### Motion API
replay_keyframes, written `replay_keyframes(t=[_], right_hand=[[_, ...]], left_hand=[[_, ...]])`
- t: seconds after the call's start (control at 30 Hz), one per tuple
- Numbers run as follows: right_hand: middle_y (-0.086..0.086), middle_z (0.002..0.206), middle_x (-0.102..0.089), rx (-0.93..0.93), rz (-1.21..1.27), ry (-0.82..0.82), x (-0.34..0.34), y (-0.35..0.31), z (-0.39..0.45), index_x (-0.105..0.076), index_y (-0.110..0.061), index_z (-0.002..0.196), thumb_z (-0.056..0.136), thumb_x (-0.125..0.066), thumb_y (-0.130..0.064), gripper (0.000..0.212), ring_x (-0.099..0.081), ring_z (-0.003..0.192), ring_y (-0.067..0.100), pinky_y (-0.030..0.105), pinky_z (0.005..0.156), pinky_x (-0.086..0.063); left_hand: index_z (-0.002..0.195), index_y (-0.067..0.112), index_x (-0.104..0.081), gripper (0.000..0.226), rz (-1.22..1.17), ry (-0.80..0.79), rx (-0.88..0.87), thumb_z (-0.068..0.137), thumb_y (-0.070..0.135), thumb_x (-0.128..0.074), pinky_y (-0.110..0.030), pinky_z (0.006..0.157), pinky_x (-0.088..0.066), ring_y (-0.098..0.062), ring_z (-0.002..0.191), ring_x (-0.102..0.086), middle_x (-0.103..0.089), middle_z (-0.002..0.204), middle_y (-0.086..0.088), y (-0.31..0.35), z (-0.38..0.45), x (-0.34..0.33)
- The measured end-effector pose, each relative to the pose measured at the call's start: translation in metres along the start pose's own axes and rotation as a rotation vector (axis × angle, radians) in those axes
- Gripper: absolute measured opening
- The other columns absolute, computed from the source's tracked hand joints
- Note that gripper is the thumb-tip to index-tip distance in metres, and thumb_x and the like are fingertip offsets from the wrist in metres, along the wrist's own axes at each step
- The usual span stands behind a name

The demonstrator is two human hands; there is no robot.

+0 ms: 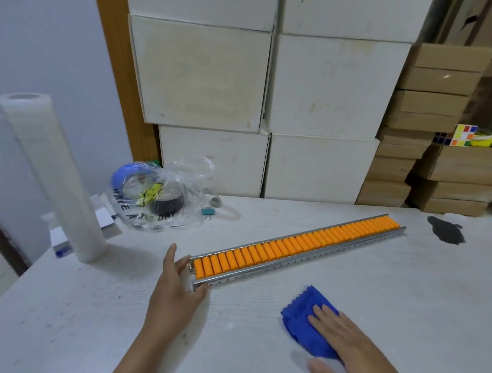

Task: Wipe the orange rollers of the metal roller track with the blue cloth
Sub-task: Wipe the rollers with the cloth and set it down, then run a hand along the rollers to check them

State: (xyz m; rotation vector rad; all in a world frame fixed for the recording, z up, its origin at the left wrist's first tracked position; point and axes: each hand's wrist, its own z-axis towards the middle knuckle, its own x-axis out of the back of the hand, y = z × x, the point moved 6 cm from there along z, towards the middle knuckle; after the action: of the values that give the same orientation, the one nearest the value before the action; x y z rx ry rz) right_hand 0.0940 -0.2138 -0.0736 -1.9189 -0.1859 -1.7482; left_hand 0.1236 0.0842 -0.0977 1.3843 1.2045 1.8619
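A long metal roller track (312, 256) lies across the white table, running from the near left up to the far right. Its channel is filled with a row of orange rollers (292, 243). My left hand (176, 288) wraps around the track's near left end, thumb on the front rail and fingers around the end. A folded blue cloth (304, 319) lies flat on the table in front of the track. My right hand (339, 340) rests on top of the cloth with fingers spread flat, thumb on the table beside it.
A tall roll of clear film (58, 177) stands at the left. A plastic bag (160, 195) with tape rolls and a teal binder clip (208, 211) lie behind the track. White boxes (263, 101) and brown cartons (440, 149) are stacked behind the table. A dark stain (447, 229) marks the table's right.
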Motion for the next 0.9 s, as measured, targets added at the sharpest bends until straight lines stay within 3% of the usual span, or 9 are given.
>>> replay_keyframes(t=[0.03, 0.1, 0.17, 0.23, 0.43, 0.57, 0.67, 0.77, 0.9], right_hand=[[-0.023, 0.140, 0.006, -0.112, 0.082, -0.060, -0.001, 0.006, 0.000, -0.020, -0.030, 0.145, 0.040, 0.011, -0.095, 0.128, 0.002, 0.132, -0.009, 0.000, 0.094, 0.018], [-0.041, 0.134, -0.004, -0.153, 0.254, -0.028, -0.001, 0.005, -0.001, -0.027, -0.053, 0.127, 0.037, 0.006, -0.098, 0.107, -0.004, 0.131, -0.012, 0.004, 0.102, 0.001], [-0.047, 0.127, -0.013, -0.116, 0.371, 0.086, 0.009, -0.013, 0.003, -0.026, -0.060, 0.119, 0.062, -0.025, -0.091, 0.064, -0.012, 0.133, -0.011, 0.009, 0.105, -0.010], [-0.043, 0.134, -0.019, -0.091, 0.397, 0.092, 0.011, -0.029, 0.017, -0.032, -0.055, 0.128, 0.087, -0.042, -0.059, 0.042, -0.014, 0.137, -0.007, 0.015, 0.109, -0.013], [-0.017, 0.155, -0.010, 0.233, 0.277, 0.010, 0.007, -0.118, 0.087, -0.017, -0.030, 0.148, 0.097, -0.030, -0.050, 0.057, 0.003, 0.137, -0.006, 0.019, 0.110, 0.004], [0.006, 0.157, -0.018, 0.381, 0.109, 0.029, -0.013, -0.150, 0.125, -0.026, -0.013, 0.145, 0.097, -0.029, -0.048, 0.059, -0.007, 0.145, 0.016, 0.031, 0.115, 0.001], [0.008, 0.156, -0.022, 0.410, 0.029, 0.011, -0.027, -0.151, 0.135, -0.031, -0.010, 0.142, 0.097, -0.022, -0.050, 0.061, -0.010, 0.144, 0.020, 0.036, 0.116, 0.003], [0.007, 0.157, -0.020, 0.404, -0.010, 0.022, -0.032, -0.143, 0.137, -0.026, -0.010, 0.146, 0.092, -0.008, -0.059, 0.075, -0.009, 0.145, 0.016, 0.035, 0.116, 0.009], [0.004, 0.159, -0.012, 0.367, -0.056, 0.014, -0.031, -0.120, 0.136, -0.015, -0.014, 0.149, 0.098, -0.020, -0.050, 0.063, -0.002, 0.145, 0.012, 0.033, 0.114, 0.014]], left_hand=[[0.146, 0.036, -0.007, 0.101, 0.000, -0.004, 0.001, 0.073, 0.022, -0.075, -0.036, 0.100, -0.038, -0.016, 0.129, -0.044, -0.047, 0.142, 0.007, 0.001, 0.000, 0.000], [0.146, 0.035, -0.005, 0.101, -0.001, -0.007, 0.003, 0.074, 0.022, -0.075, -0.034, 0.098, -0.038, -0.015, 0.129, -0.044, -0.046, 0.142, 0.008, 0.002, -0.001, 0.000], [0.146, 0.034, -0.002, 0.102, -0.002, -0.007, 0.002, 0.075, 0.021, -0.074, -0.032, 0.095, -0.037, -0.015, 0.128, -0.044, -0.046, 0.142, 0.009, 0.002, -0.002, 0.001], [0.146, 0.035, 0.000, 0.103, 0.002, -0.008, 0.003, 0.075, 0.021, -0.073, -0.031, 0.093, -0.037, -0.015, 0.127, -0.045, -0.046, 0.141, 0.009, 0.001, -0.002, 0.001], [0.145, 0.037, 0.003, 0.111, -0.042, -0.020, 0.029, 0.070, 0.020, -0.077, -0.033, 0.094, -0.040, -0.010, 0.120, -0.048, -0.048, 0.135, 0.011, 0.002, -0.002, 0.001], [0.145, 0.036, 0.012, 0.111, -0.064, -0.034, 0.024, 0.075, 0.019, -0.073, -0.024, 0.078, -0.043, -0.003, 0.108, -0.054, -0.051, 0.127, 0.015, 0.002, -0.001, 0.001], [0.146, 0.031, 0.011, 0.111, -0.042, -0.043, 0.000, 0.075, 0.019, -0.073, -0.026, 0.080, -0.040, 0.004, 0.098, -0.053, -0.049, 0.121, 0.017, 0.006, -0.001, 0.000], [0.146, 0.034, 0.007, 0.106, -0.038, -0.030, 0.018, 0.075, 0.019, -0.071, -0.031, 0.087, -0.040, -0.004, 0.108, -0.053, -0.049, 0.129, 0.015, 0.003, 0.001, 0.001], [0.146, 0.035, 0.000, 0.108, -0.037, -0.017, 0.035, 0.071, 0.021, -0.077, -0.030, 0.090, -0.038, -0.010, 0.120, -0.049, -0.050, 0.130, 0.010, -0.001, 0.001, 0.000]])
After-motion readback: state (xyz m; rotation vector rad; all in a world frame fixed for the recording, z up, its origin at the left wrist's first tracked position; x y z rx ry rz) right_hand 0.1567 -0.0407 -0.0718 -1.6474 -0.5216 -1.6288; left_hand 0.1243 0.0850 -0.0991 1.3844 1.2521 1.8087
